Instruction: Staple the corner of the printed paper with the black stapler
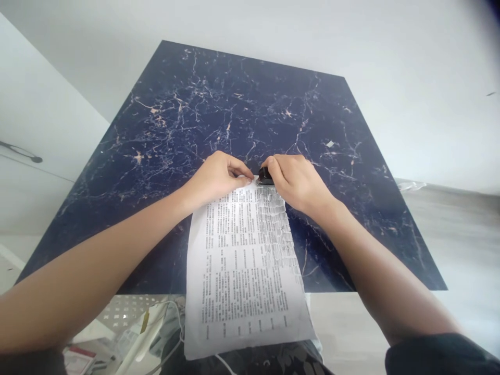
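A stack of printed paper sheets (pixel 242 265) lies on the dark blue marbled table (pixel 242 104) and hangs over its near edge. My left hand (pixel 214 177) pinches the top edge of the sheets, fingers closed on the paper. Just to its right, my right hand (pixel 297 179) is curled round a small black stapler (pixel 264 177) set at the paper's top right corner. The two hands sit close together at the far end of the sheets.
A small pale scrap (pixel 330 144) lies on the table at the right. Below the table's near edge at the lower left are a white perforated panel (pixel 125 307), cables and papers. A white wall stands behind, and a cabinet with a dark handle (pixel 23 152) is at the left.
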